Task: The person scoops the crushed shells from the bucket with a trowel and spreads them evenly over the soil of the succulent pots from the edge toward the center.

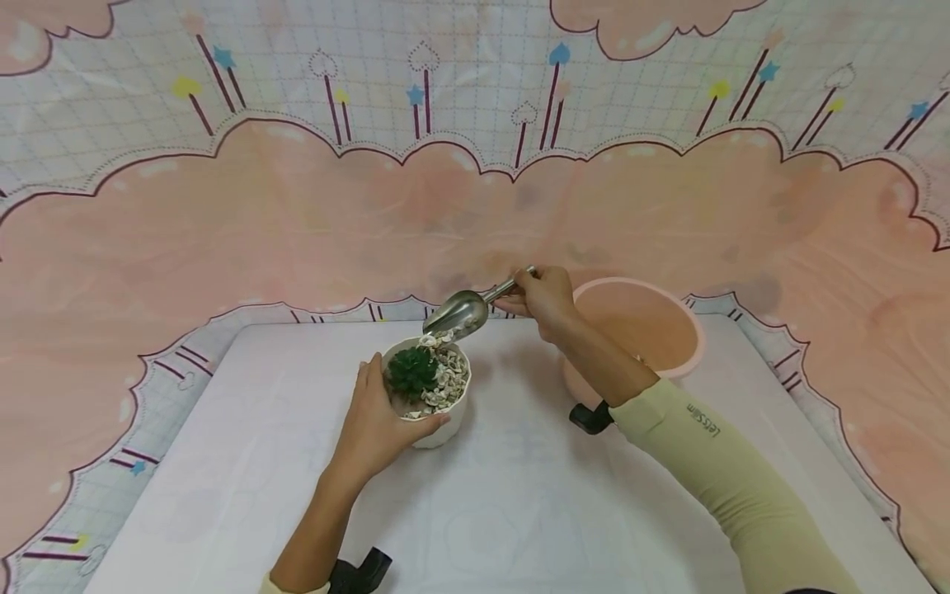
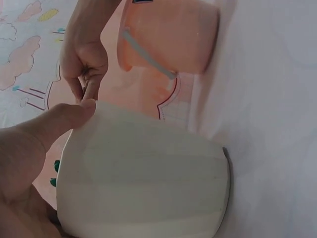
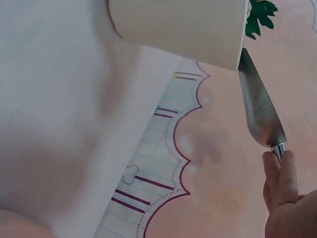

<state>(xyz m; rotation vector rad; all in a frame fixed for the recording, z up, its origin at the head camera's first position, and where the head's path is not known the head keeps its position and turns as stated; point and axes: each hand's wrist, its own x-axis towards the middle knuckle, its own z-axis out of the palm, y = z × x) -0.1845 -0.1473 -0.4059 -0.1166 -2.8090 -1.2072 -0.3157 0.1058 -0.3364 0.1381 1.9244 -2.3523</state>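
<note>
A white pot [image 1: 438, 435] stands on the table, holding a green succulent [image 1: 412, 373] and pale stone chips [image 1: 449, 381]. My left hand [image 1: 378, 425] grips the pot from its left side, with the thumb along the near rim, as the left wrist view also shows. In my right hand [image 1: 547, 301] is the handle of a metal scoop [image 1: 458, 314]. The scoop tilts down to the left, its lip at the pot's far rim above the chips. In the right wrist view the scoop [image 3: 261, 106] touches or nearly touches the pot's edge.
A pink bucket [image 1: 701, 346] with a pale handle [image 2: 148, 57] stands at the right, partly behind my right forearm. The white table [image 1: 519, 511] ends just beyond the pot. Behind it hangs a peach cloth [image 1: 334, 239] with printed clouds.
</note>
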